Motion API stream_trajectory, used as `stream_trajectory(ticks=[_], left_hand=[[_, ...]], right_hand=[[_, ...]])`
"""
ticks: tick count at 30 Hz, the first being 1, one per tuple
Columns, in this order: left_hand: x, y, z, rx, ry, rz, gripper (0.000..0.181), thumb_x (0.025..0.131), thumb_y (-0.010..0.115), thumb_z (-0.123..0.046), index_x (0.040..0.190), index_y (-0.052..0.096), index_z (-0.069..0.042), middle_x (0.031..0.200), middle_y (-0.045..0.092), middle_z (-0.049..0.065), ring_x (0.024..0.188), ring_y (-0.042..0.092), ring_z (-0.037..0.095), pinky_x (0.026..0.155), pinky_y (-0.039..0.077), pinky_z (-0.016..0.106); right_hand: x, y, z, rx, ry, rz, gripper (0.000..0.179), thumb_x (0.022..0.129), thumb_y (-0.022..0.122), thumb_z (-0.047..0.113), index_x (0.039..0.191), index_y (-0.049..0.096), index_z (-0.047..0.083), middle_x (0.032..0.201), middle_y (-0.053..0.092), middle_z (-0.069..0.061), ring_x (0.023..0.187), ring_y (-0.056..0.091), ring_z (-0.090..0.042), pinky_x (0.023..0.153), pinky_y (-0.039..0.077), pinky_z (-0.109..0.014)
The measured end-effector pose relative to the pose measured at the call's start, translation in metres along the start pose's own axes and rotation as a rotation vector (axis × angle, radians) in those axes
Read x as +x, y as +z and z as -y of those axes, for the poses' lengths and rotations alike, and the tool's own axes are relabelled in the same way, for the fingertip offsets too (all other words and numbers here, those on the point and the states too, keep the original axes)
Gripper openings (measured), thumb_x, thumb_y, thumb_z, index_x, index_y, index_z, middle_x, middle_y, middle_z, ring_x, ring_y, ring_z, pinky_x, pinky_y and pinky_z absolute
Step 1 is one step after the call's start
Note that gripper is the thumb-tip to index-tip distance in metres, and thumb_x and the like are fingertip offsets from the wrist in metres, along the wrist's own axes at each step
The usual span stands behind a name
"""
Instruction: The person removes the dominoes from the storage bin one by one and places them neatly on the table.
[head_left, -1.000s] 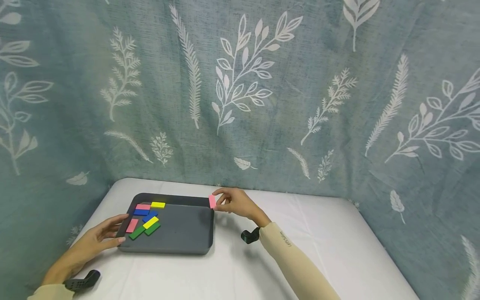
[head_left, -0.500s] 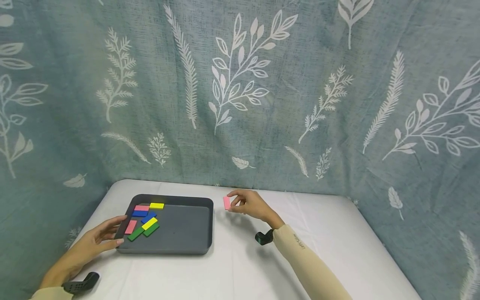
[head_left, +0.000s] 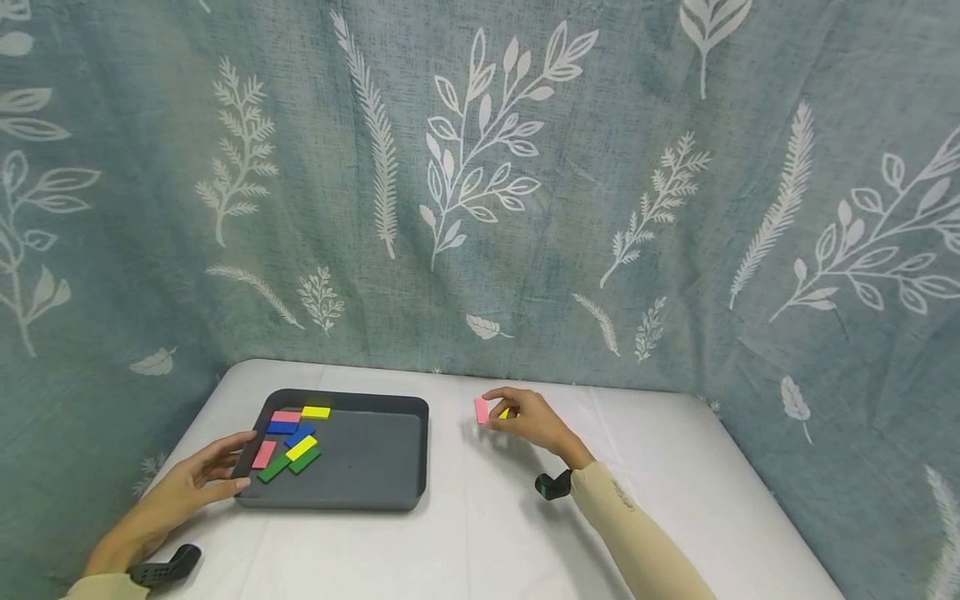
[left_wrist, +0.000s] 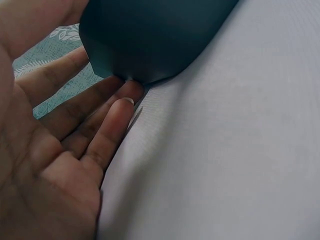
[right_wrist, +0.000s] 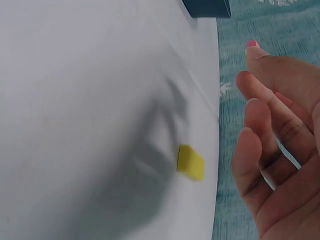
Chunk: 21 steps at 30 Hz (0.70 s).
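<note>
My right hand pinches a thin rectangular pink block upright between thumb and fingertips, above the white table to the right of the tray. In the right wrist view only the pink block's tip shows past the thumb. A yellow block lies on the table below that hand; in the head view it is mostly hidden by the fingers. My left hand holds the dark grey tray at its left side, thumb and index fingertip on the rim. In the left wrist view other fingertips touch the tray's underside.
Inside the tray, toward its left, lie several flat blocks: pink, blue, yellow and green. Some overlap. A patterned green-blue curtain hangs behind the white-covered table.
My right hand has carried the pink block rightward, from the tray's right rim to over the table near the yellow block. My left hand and the tray stay put.
</note>
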<state>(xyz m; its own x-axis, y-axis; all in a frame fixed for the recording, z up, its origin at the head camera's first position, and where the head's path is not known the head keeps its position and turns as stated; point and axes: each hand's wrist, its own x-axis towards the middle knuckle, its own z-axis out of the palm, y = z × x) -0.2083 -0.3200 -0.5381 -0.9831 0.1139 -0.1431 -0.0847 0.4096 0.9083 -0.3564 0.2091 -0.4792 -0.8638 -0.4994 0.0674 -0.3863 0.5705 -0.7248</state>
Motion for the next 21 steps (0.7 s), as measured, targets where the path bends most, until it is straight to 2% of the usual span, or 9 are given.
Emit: stream_trajectory(ticks=[6, 14, 21], left_hand=[[0.000, 0.000, 0.000, -0.002, -0.004, -0.003, 0.085, 0.097, 0.073, -0.036, 0.164, 0.025, -0.014, 0.164, 0.024, 0.023, 0.135, 0.035, 0.045, 0.096, 0.039, 0.068], [-0.001, 0.001, -0.002, 0.005, -0.019, -0.004, 0.086, 0.096, 0.074, -0.036, 0.164, 0.025, -0.014, 0.164, 0.023, 0.024, 0.135, 0.034, 0.045, 0.095, 0.039, 0.069], [-0.002, 0.001, -0.003, 0.005, -0.018, -0.004, 0.086, 0.096, 0.074, -0.037, 0.164, 0.025, -0.015, 0.164, 0.024, 0.023, 0.135, 0.034, 0.045, 0.095, 0.040, 0.069]], right_hand=[[-0.007, -0.006, -0.014, 0.007, 0.018, -0.038, 0.040, 0.092, 0.079, 0.022, 0.131, 0.068, 0.024, 0.095, 0.075, 0.007, 0.074, 0.061, -0.017, 0.066, 0.049, -0.029], [-0.014, -0.016, -0.030, 0.020, 0.090, -0.067, 0.044, 0.092, 0.080, 0.023, 0.134, 0.067, 0.019, 0.096, 0.074, 0.004, 0.074, 0.062, -0.019, 0.064, 0.052, -0.030], [-0.019, -0.022, -0.046, 0.037, 0.154, -0.083, 0.045, 0.092, 0.079, 0.018, 0.136, 0.066, 0.015, 0.097, 0.073, 0.000, 0.074, 0.063, -0.024, 0.064, 0.054, -0.037]])
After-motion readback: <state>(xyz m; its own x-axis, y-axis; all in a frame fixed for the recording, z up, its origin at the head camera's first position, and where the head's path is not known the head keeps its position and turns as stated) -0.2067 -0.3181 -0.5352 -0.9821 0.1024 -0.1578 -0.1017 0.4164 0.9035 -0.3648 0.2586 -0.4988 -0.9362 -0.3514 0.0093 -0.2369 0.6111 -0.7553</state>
